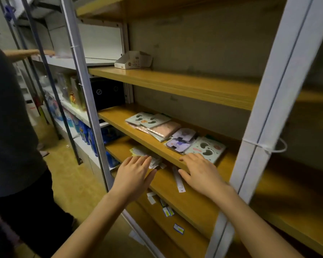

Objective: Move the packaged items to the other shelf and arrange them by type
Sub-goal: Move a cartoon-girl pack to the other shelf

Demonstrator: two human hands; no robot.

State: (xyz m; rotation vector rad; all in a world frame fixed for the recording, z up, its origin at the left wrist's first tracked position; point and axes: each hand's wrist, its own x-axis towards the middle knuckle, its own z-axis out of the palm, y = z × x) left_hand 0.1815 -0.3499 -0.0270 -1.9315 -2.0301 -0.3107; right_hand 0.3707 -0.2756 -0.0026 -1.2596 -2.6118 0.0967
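While neither hand held anything, fingers straight and slightly spread, the right hand (pixel 199 172) sat at the front lip of the middle shelf (pixel 119 118). The mint-green packet (pixel 205 148) lay just beyond its fingertips, and the row of packaged items ran up-left from there. The left hand (pixel 136 175) reached toward small white packets (pixel 140 151) on the shelf below, mostly hidden under the middle shelf's board.

Both hands open, left hand (pixel 133 175) and right hand (pixel 200 172), near packaged items (pixel 172 134).
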